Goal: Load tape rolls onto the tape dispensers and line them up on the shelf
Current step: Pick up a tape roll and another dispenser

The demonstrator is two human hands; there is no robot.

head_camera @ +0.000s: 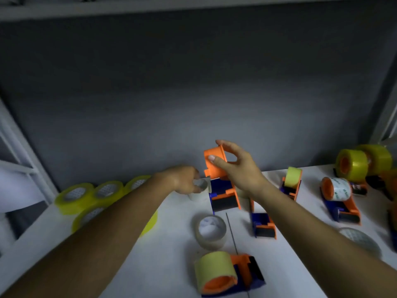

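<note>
At the far left of the white shelf (53,237), a cluster of yellow tape rolls (90,198) lies flat, touching one another. The left hand (182,179) curls its fingers around a small clear tape roll (200,186), just beside an empty dispenser (223,190). The right hand (236,166) pinches that dispenser's orange hub between thumb and fingers, raising it off the shelf. Below lie a clear tape roll (211,232) and a loaded dispenser with pale yellow tape (225,274). To the right another empty dispenser (263,224) stands, then loaded dispensers (339,196) farther right.
</note>
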